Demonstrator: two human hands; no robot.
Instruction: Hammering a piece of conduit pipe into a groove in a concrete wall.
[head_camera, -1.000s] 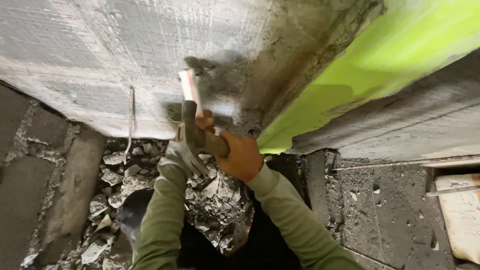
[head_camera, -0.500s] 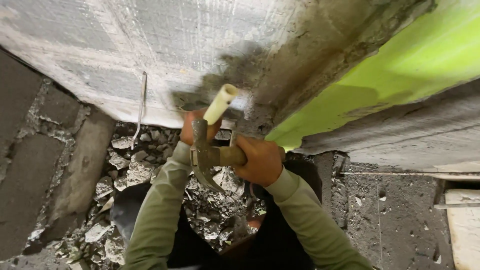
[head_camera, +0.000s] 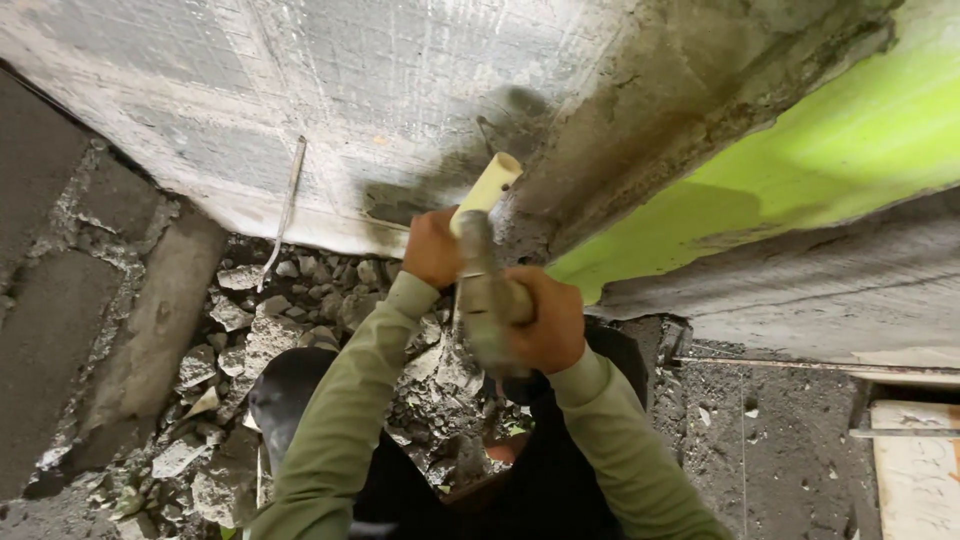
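Hammer (head_camera: 487, 300) heavy, stiff, head-weighted; pale handle end up by the wall (head_camera: 300, 110). My left hand (head_camera: 432, 248) and right hand (head_camera: 545, 320) both closed around it, over rubble (head_camera: 260, 330).

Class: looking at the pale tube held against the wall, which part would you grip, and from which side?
Probably the lower shaft of the pale tube, from its left, as the left hand does. Its upper end points into the chipped wall, so that end likely has to stay free.

head view, looking down, close to wall (head_camera: 300, 90)
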